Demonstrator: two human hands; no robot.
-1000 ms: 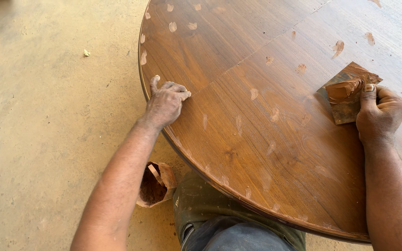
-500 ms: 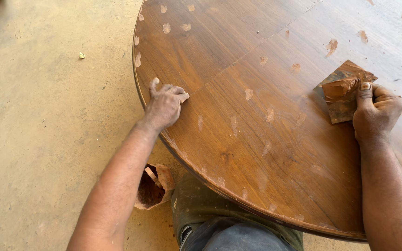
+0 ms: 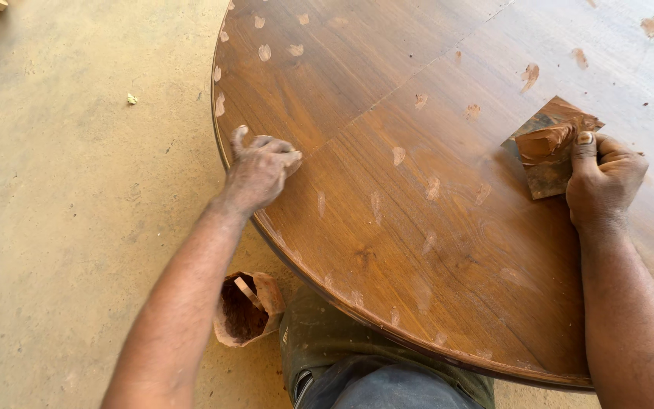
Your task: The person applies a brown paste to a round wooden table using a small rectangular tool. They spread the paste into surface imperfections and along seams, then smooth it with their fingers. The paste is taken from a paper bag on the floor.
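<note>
Filler-smeared flat metal scraper blade (image 3: 550, 148) lies tilted on the round dark wooden tabletop (image 3: 418, 250), pinned under the thumb and curled fingers of the right hand (image 3: 603, 182), with the reddish putty lump at its upper left. Pale filler dabs dot the wood leftward from it. The left hand (image 3: 259, 170) rests loosely curled and empty at the near-left rim, well apart; a paper cone of brown putty (image 3: 245, 307) sits on the floor below.

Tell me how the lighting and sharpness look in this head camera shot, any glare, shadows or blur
Head view: soft, even daylight; a dull sheen, no hard glare, across the far right of the round tabletop. Only faint shadows lie under the left hand and beside the right hand holding the putty-smeared scraper. Focus is sharp on the wood grain; nothing is visibly motion-blurred.
</note>
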